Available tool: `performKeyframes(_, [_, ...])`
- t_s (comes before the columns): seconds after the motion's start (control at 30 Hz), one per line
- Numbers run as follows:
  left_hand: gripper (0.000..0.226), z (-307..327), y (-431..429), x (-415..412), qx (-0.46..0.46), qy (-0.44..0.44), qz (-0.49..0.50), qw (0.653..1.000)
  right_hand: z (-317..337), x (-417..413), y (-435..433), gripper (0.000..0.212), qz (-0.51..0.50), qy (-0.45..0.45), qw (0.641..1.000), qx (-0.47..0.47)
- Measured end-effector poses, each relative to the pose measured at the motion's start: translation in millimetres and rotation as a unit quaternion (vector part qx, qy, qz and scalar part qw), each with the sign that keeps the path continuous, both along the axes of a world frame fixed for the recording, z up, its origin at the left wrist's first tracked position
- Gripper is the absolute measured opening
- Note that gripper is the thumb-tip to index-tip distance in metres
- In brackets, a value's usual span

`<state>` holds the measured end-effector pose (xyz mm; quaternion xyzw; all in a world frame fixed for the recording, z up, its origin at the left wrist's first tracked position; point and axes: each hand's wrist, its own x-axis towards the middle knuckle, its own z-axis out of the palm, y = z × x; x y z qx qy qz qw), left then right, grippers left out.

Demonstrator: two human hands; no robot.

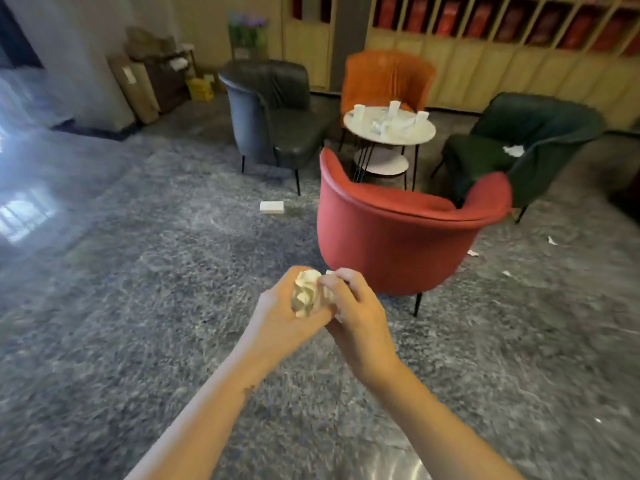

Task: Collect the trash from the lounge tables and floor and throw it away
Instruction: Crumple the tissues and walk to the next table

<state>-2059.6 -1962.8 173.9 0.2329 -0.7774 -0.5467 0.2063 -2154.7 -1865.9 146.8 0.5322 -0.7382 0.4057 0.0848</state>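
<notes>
I hold a crumpled wad of white paper [306,292] between both hands, out in front of me above the grey carpet [156,271]. My left hand [277,318] cups it from the left and below, its fingers curled round the far side. My right hand [358,315] closes on it from the right, with the thumb and fingertips [329,280] pinching the wad's top edge. The two hands touch below the paper.

Just beyond my hands stands a red armchair [398,233], its back towards me. Left of it a small white box [272,207] lies on the carpet, and to its right there are white scraps [472,252]. Behind the red chair is a round white table [415,136] carrying white cups [359,112] and crumpled paper. Around the table stand a grey armchair [273,112], an orange chair [384,77] and a dark green armchair [540,133], which has a white paper scrap [513,150] on its seat.

A cardboard carton [133,88] leans against the far wall. Its pale label is too blurred to read.
</notes>
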Motion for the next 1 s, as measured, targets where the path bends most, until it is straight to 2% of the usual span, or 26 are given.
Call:
performKeyframes(0.1, [0.039, 15, 22, -18, -0.003, -0.021, -0.038, 0.999, 21, -7, 30, 0.048, -0.014, 0.005, 1.0, -0.016])
performKeyframes(0.27, [0.038, 30, 49, -54, -0.033, -0.04, -0.102, 0.993, 38, -21, 74, 0.055, -0.071, 0.028, 0.997, 0.002])
performKeyframes(0.4, [0.032, 41, 67, -90, -0.056, -0.007, -0.12, 0.991, 47, -46, 115, 0.08, -0.181, 0.068, 0.98, 0.041])
performKeyframes(0.47, [0.027, 49, 79, -112, -0.052, 0.022, -0.128, 0.99, 53, -64, 141, 0.076, -0.245, 0.075, 0.965, 0.052])
performKeyframes(0.6, [0.025, 71, 111, -176, -0.033, 0.019, -0.172, 0.984, 71, -107, 202, 0.06, -0.352, 0.072, 0.932, 0.054])
performKeyframes(0.7, [0.028, 83, 143, -230, -0.065, 0.039, -0.222, 0.972, 81, -142, 250, 0.058, -0.415, 0.07, 0.905, 0.057])
performKeyframes(0.87, [0.03, 92, 205, -334, -0.125, 0.038, -0.32, 0.938, 77, -210, 323, 0.047, -0.491, 0.048, 0.868, 0.06])
performKeyframes(1.0, [0.028, 98, 256, -418, -0.122, 0.071, -0.326, 0.935, 73, -279, 377, 0.038, -0.526, 0.034, 0.846, 0.077])
